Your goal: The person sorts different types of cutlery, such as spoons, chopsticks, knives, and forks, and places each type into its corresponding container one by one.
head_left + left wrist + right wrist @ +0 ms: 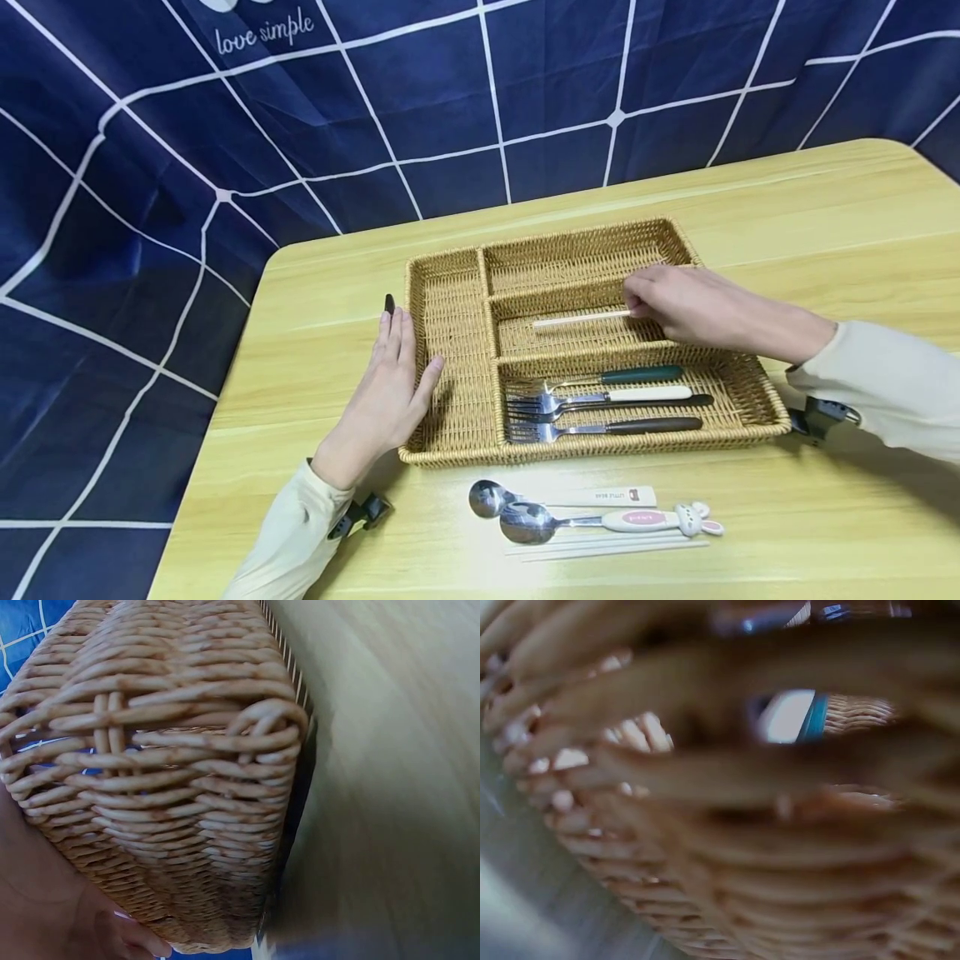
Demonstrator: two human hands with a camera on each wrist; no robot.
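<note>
A woven wicker cutlery tray with several compartments lies on the table. My right hand pinches a pale, thin stick like a chopstick low over the middle compartment; whether it is one or a pair I cannot tell. The fingers of my left hand are extended along the tray's left end, thumb over the rim. The left wrist view shows that hand beside the woven wall. In the front compartment lie several forks, with dark, white and green handles. The right wrist view is mostly filled by blurred wicker.
Two spoons, one with a rabbit-shaped handle end, lie on the table before the tray. Pale chopsticks lie nearer me. A small black object shows at my left fingertips. A dark blue gridded cloth hangs behind.
</note>
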